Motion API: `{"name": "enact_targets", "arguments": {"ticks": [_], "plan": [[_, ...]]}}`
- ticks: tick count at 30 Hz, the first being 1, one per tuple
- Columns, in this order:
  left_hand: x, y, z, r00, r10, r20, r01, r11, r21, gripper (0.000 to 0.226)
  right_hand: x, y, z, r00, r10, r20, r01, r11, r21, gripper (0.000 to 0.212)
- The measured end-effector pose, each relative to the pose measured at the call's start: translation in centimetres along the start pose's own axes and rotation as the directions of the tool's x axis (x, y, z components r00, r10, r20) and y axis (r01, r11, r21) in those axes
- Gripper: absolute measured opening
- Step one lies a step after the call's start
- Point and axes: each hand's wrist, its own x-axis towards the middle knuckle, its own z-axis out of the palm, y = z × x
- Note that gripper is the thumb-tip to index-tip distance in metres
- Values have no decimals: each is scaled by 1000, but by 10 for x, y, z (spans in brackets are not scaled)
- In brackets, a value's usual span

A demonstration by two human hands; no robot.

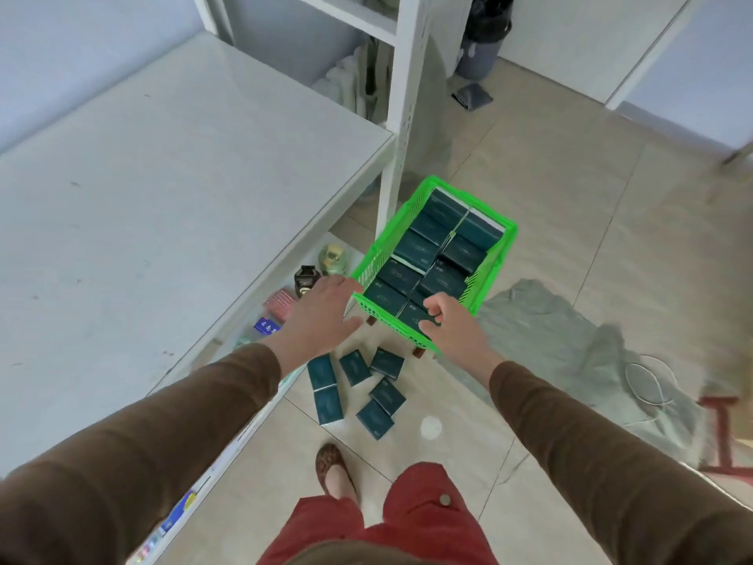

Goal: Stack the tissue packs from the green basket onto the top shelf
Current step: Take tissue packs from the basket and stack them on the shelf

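A bright green basket (pixel 495 254) stands on a low stool on the floor, filled with several dark teal tissue packs (pixel 415 250). Several more teal packs (pixel 354 367) lie scattered on the tiles just in front of it. My left hand (pixel 320 311) hovers at the basket's near left corner, fingers spread, holding nothing. My right hand (pixel 450 324) is over the basket's near edge with fingers curled on a pack at that end. The white top shelf (pixel 163 189) stretches bare along my left.
A lower shelf under the white top holds small boxes and a jar (pixel 332 256). A white upright post (pixel 401 128) stands behind the basket. Grey cloth (pixel 570 344) lies on the floor at right, with a red stool (pixel 723 434) beyond.
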Motion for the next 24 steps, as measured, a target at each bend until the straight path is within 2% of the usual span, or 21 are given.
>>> {"name": "enact_targets", "arguments": {"ticks": [7, 12, 17, 21, 24], "plan": [[104, 18, 38, 984, -42, 175, 40, 999, 15, 53, 100, 71, -23, 983, 172, 61, -173, 985, 22, 53], [204, 19, 87, 952, -149, 268, 134, 988, 73, 58, 194, 124, -28, 968, 165, 189, -152, 985, -85, 62], [313, 12, 145, 931, -222, 288, 193, 973, 126, 56, 272, 175, -15, 947, 152, 284, -70, 958, -278, 65], [384, 5, 187, 939, -188, 286, 107, 955, 277, 51, 309, 204, 10, 940, 108, 324, 54, 891, -451, 63], [418, -2, 214, 941, -85, 327, -69, 899, 433, 53, 322, 221, 28, 930, 123, 345, 72, 862, -502, 71]]}}
